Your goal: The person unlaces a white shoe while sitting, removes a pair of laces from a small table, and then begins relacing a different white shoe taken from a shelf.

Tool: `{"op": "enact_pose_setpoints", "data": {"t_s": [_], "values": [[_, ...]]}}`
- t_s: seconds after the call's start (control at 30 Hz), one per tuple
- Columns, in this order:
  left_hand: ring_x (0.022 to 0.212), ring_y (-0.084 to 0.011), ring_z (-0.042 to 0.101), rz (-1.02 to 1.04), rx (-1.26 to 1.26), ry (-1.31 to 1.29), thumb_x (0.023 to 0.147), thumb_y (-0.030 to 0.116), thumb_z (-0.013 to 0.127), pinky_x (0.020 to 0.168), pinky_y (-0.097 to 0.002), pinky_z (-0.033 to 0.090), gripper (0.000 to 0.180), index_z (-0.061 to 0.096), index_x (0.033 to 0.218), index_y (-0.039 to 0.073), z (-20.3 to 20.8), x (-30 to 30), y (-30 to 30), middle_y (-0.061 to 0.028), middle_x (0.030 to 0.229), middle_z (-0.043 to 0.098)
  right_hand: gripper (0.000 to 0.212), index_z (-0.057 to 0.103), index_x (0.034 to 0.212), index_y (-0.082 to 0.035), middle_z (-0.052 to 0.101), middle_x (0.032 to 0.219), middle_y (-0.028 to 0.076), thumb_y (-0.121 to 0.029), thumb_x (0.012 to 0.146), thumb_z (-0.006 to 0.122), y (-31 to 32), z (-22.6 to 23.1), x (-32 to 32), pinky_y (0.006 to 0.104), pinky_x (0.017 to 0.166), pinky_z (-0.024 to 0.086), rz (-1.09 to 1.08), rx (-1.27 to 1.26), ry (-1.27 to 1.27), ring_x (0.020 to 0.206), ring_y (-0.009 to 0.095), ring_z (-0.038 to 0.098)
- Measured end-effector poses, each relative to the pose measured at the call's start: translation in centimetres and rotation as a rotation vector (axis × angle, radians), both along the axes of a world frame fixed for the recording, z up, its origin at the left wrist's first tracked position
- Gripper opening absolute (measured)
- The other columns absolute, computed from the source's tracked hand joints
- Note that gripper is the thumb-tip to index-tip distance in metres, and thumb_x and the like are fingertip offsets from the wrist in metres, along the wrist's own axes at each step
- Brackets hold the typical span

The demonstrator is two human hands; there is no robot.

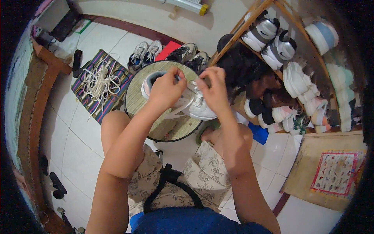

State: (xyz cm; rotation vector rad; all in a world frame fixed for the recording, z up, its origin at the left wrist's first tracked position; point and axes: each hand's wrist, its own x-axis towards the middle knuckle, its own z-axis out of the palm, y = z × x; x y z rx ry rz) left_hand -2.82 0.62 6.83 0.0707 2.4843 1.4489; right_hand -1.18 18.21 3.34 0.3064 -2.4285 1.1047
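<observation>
A white lace-up shoe (199, 110) lies on a small round wood-patterned table (136, 105), its toe to the right and its grey-lined heel opening to the left. My left hand (169, 89) is over the middle of the shoe with thumb and fingertips pinched together; what they hold is too small to make out. My right hand (214, 87) hovers above the toe end, its fingers curled in a pinch by a white shoelace (193, 83). Another stretch of flat lace hangs loose across the shoe's near side. Both hands partly hide the shoe's tongue and eyelets.
A heap of white laces (102, 82) lies on a striped mat (117, 99) at the left. Sneakers (145, 54) stand behind the table. On the right, a wooden rack (249, 23) holds several shoes. A wooden furniture edge (29, 113) runs along the far left.
</observation>
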Motion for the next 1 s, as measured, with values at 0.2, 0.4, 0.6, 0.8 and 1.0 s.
{"op": "enact_pose_setpoints", "data": {"t_s": [0.2, 0.4, 0.6, 0.8, 1.0], "values": [[0.073, -0.0321, 0.064, 0.009, 0.024, 0.079, 0.080, 0.027, 0.057, 0.068, -0.0408, 0.048, 0.023, 0.057, 0.095, 0.010, -1.0, -0.3, 0.0, -0.0146, 0.073, 0.064, 0.014, 0.051, 0.085, 0.000, 0.046, 0.099, 0.015, -0.005, 0.080, 0.063, 0.7, -1.2, -0.7, 0.0388, 0.082, 0.041, 0.118, -0.005, 0.048, 0.093, 0.032, 0.049], [0.072, -0.0320, 0.064, -0.005, 0.010, 0.098, 0.080, 0.027, 0.057, 0.067, -0.0412, 0.047, 0.022, 0.057, 0.095, 0.010, -0.7, -0.4, 0.3, -0.0146, 0.072, 0.063, 0.024, 0.055, 0.085, 0.000, 0.050, 0.088, 0.013, -0.023, 0.093, 0.055, 8.1, -1.1, -2.7, 0.0361, 0.079, 0.040, -0.515, -0.295, -0.030, 0.084, 0.027, 0.048], [0.069, -0.0316, 0.063, -0.014, -0.019, 0.043, 0.080, 0.027, 0.057, 0.064, -0.0408, 0.047, 0.022, 0.056, 0.095, 0.010, -0.3, -0.4, 0.2, -0.0150, 0.070, 0.063, 0.013, 0.056, 0.088, -0.003, 0.051, 0.096, 0.010, -0.014, 0.084, 0.063, 2.3, 0.1, -1.3, 0.0332, 0.082, 0.043, 0.160, -0.240, -0.184, 0.092, 0.025, 0.052], [0.067, -0.0309, 0.063, 0.000, -0.024, 0.052, 0.080, 0.026, 0.056, 0.064, -0.0403, 0.047, 0.022, 0.056, 0.094, 0.009, 0.0, 0.1, 0.2, -0.0146, 0.069, 0.062, 0.006, 0.053, 0.084, -0.001, 0.049, 0.093, 0.014, -0.006, 0.085, 0.056, 1.5, 0.1, -1.2, 0.0367, 0.081, 0.042, 0.142, 0.077, 0.038, 0.089, 0.031, 0.051], [0.069, -0.0305, 0.063, -0.040, -0.029, 0.079, 0.080, 0.025, 0.056, 0.065, -0.0409, 0.047, 0.021, 0.057, 0.094, 0.009, 0.0, 0.0, 0.4, -0.0154, 0.070, 0.061, 0.009, 0.054, 0.086, 0.000, 0.053, 0.093, 0.011, -0.009, 0.088, 0.056, 7.1, 1.3, -1.7, 0.0336, 0.080, 0.043, -0.065, -0.251, -0.034, 0.088, 0.025, 0.052]]}}
